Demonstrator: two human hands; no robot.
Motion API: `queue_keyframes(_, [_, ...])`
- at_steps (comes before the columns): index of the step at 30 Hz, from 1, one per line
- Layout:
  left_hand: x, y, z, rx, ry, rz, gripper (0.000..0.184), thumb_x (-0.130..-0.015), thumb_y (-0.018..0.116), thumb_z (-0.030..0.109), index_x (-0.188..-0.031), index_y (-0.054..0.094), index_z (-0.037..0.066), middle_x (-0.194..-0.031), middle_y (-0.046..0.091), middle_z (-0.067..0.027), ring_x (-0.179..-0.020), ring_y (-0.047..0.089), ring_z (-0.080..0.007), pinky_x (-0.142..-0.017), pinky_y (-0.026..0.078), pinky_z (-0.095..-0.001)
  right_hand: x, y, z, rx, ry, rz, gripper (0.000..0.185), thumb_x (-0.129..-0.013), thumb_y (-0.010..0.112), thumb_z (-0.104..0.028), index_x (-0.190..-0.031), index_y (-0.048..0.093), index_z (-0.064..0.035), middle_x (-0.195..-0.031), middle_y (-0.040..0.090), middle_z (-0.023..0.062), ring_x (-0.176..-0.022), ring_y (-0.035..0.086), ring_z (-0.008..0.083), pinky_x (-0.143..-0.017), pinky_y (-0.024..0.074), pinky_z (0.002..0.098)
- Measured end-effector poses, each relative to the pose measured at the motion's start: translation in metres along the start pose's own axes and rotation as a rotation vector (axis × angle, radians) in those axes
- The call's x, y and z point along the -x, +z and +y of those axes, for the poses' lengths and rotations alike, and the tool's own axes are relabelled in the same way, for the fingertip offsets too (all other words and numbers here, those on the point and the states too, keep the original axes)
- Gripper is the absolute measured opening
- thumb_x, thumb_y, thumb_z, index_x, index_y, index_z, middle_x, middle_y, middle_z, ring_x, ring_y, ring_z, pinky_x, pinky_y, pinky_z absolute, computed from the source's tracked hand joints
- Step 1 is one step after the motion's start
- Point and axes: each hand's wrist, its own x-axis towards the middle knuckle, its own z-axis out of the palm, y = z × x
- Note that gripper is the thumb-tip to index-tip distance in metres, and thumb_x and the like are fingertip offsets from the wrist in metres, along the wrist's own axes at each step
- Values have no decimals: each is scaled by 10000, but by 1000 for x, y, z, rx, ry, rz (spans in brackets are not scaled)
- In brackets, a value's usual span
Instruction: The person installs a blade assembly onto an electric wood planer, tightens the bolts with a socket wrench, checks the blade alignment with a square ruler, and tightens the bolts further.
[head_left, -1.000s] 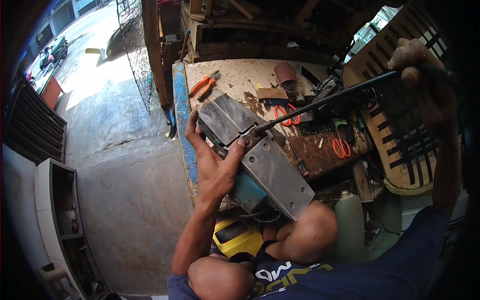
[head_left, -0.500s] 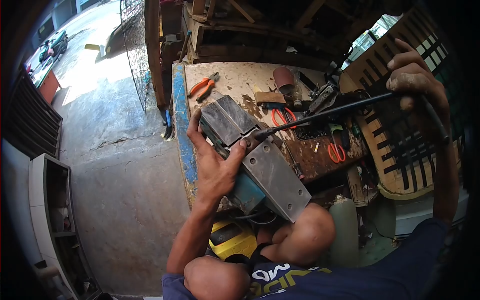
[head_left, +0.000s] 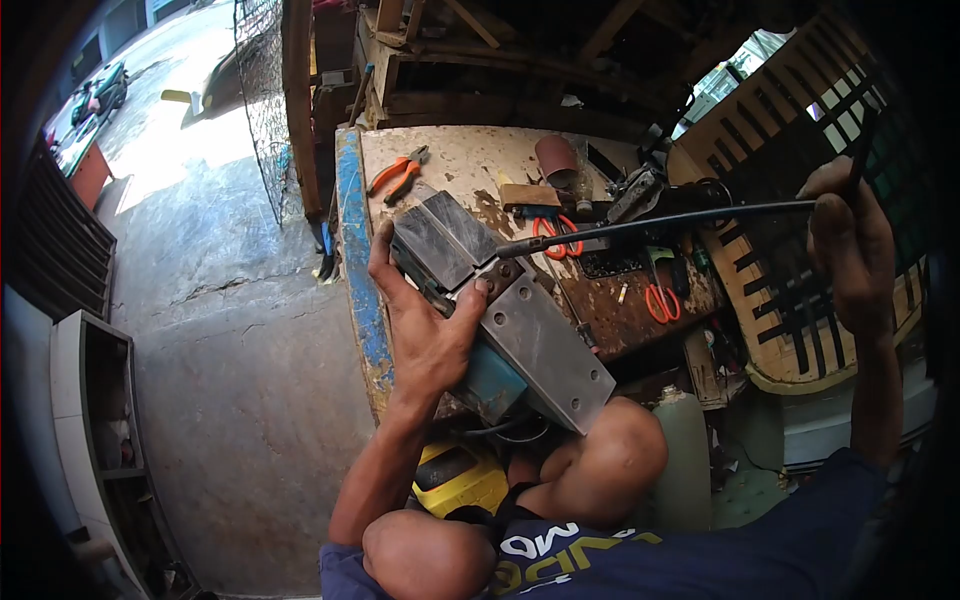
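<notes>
An electric planer point(head_left: 548, 345) with a teal body lies sole-up across the bench edge and my knee, its metal plates facing me. My left hand point(head_left: 425, 335) is wrapped round its side, with the thumb pressed near a bolt by the gap between the plates. Closed round the handle end of a long dark socket wrench point(head_left: 660, 223) is my right hand point(head_left: 850, 235), raised at the right. The wrench's shaft runs left across the bench, and its socket end is just above the bolt area; whether it touches I cannot tell.
On the worn workbench point(head_left: 450, 150) lie orange-handled pliers point(head_left: 398, 175), a wood block point(head_left: 535, 196), a reddish cylinder point(head_left: 556, 158) and red-handled scissors point(head_left: 661, 303). A slatted crate point(head_left: 765, 365) leans at right. A yellow object point(head_left: 470, 490) sits below the planer.
The wrench's socket end has shifted up and left from the bolt. My right hand has moved lower and turned, so the handle bar now points upward. My left hand keeps its hold.
</notes>
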Motion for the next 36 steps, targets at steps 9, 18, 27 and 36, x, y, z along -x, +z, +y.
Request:
queue_keyframes(9, [-2,1,-2,-59,14,-13,978,-831,769,147,-1549,123,-7,-1491,324,-304,-1401,369,-383,-1211,239,-443,10,8,8,176,-292,-57,208,-1037,559,-203,-1093,586,-5,-941,540,93,-838,529,182,-733,444,342])
queue_keyframes(18, [-2,1,-4,-73,31,-17,975,-837,765,170,-1546,126,-26,-1487,321,-297,-1410,355,-387,-1217,224,-446,-12,1,3,230,-512,-123,312,-933,716,-285,-1029,627,-2,-808,621,89,-717,610,179,-696,507,341])
queue_keyframes(27, [-6,4,-7,-111,86,-54,974,-879,723,75,-1579,47,91,-1417,434,-248,-1283,523,-302,-1106,424,-410,-6,11,-28,165,-51,-125,155,-1042,576,-142,-945,562,-22,-706,507,5,-635,478,81,-557,363,283])
queue_keyframes(36, [-10,11,-10,-140,122,-82,935,-872,709,74,-1568,85,62,-1417,438,-256,-1311,495,-315,-1134,391,-420,-1,10,-24,-120,250,-135,314,-1074,557,-342,-926,561,-65,-684,404,-84,-612,362,9,-543,288,213])
